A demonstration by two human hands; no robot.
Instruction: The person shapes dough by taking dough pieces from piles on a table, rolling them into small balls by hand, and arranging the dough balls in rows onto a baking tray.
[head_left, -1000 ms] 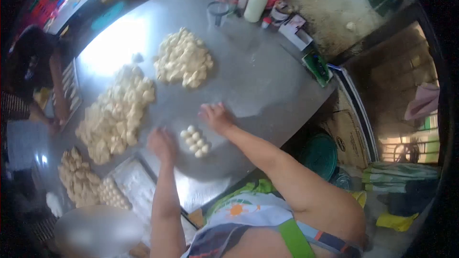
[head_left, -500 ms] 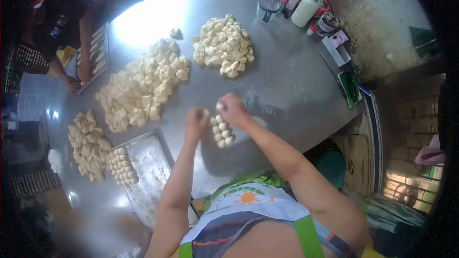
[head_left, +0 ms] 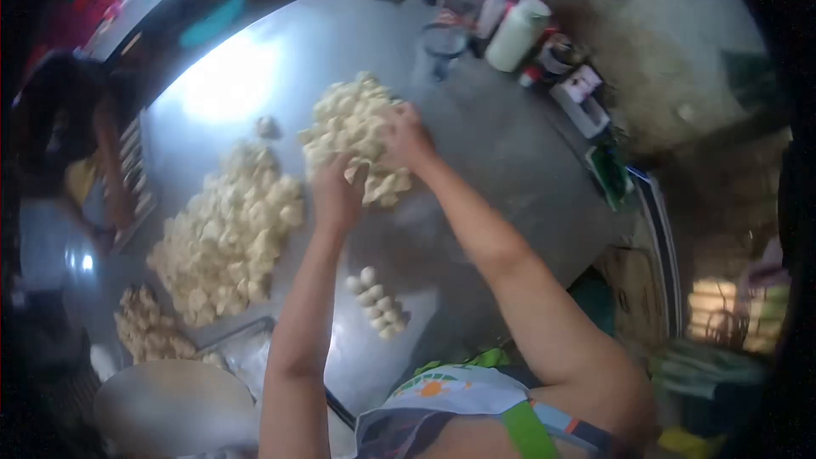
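Note:
Both my hands reach into the far pile of pale dough pieces [head_left: 353, 115] on the metal table. My left hand [head_left: 337, 191] is at its near edge, thumb and fingers apart around the dough. My right hand [head_left: 408, 138] rests against the pile's right side, its fingers spread over the pieces; motion blurs the fingertips. Closer to me, small round dough balls [head_left: 378, 304] stand in two short rows, with neither hand touching them.
A larger dough pile [head_left: 225, 234] lies left, a browner one [head_left: 149, 327] beyond a metal tray [head_left: 246, 353]. A pitcher [head_left: 444, 41], a white bottle [head_left: 518, 34] and boxes line the right edge. Another person [head_left: 64, 132] works at a tray at far left.
My hands have left the rows of dough balls and moved forward to the far dough pile. The two balls being set down now stand at the rows' end. The view has shifted.

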